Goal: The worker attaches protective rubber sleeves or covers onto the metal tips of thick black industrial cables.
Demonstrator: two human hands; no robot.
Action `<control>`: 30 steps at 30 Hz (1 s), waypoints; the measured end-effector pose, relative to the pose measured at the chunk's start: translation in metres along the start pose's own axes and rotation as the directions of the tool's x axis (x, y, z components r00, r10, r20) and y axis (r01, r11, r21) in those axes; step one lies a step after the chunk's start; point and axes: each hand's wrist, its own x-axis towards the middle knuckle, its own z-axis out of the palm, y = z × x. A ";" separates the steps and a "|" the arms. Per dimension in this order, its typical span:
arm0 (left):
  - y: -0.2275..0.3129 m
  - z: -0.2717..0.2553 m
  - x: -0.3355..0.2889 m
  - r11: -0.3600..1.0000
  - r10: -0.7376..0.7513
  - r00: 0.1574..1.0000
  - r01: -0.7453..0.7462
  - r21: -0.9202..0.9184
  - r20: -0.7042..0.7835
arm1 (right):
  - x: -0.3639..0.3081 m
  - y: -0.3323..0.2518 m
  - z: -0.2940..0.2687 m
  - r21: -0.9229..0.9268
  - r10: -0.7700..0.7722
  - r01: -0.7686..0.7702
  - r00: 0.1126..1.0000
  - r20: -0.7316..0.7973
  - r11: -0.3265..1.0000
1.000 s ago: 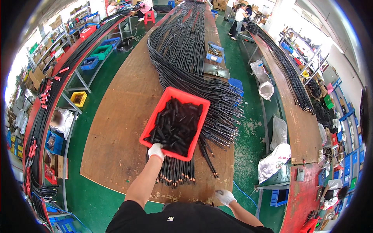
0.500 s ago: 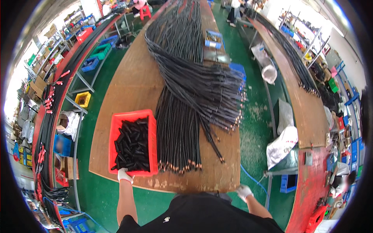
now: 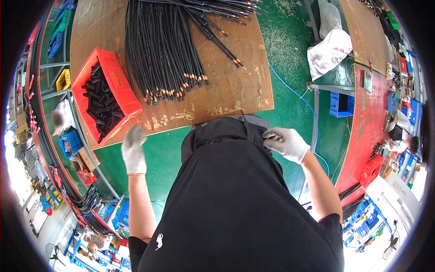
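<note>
My left hand (image 3: 133, 148), in a white glove with grey fingertips, is raised just off the near corner of a red plastic bin (image 3: 120, 86). Its fingers point away from me, slightly blurred, and nothing shows in them. Short black tubes (image 3: 102, 97) fill the bin. On the right, my gloved right hand (image 3: 286, 143) hovers beside the black fabric at my waist (image 3: 226, 129), fingers loosely bent and apart. Black cables (image 3: 158, 54) with copper-coloured ends lie bundled on the wooden table (image 3: 226, 93), beyond both hands.
A red-topped bench (image 3: 362, 122) runs along the right, with a white sack (image 3: 331, 52) and a blue bin (image 3: 340, 104) beside it. A blue hose (image 3: 299, 96) crosses the green floor. More black cables (image 3: 50, 149) line the left bench.
My left hand has come off the bin, which now sits turned at the table's left edge. My right hand has moved from the table's corner to my waist. The view has tipped down toward my body.
</note>
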 end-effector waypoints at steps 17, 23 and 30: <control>0.068 0.183 -0.104 0.602 -0.414 0.483 -0.491 0.630 0.772 | -0.051 0.088 0.008 -0.251 -0.174 0.195 0.979 0.104 0.948; 0.061 0.192 -0.121 0.668 -0.455 0.556 -0.303 0.680 0.695 | -0.053 0.102 0.015 -0.355 -0.303 0.256 0.949 -0.084 0.899; 0.037 0.162 -0.137 0.669 -0.387 0.627 -0.314 0.674 0.676 | -0.044 0.092 -0.016 -0.365 -0.324 0.312 0.946 0.029 0.877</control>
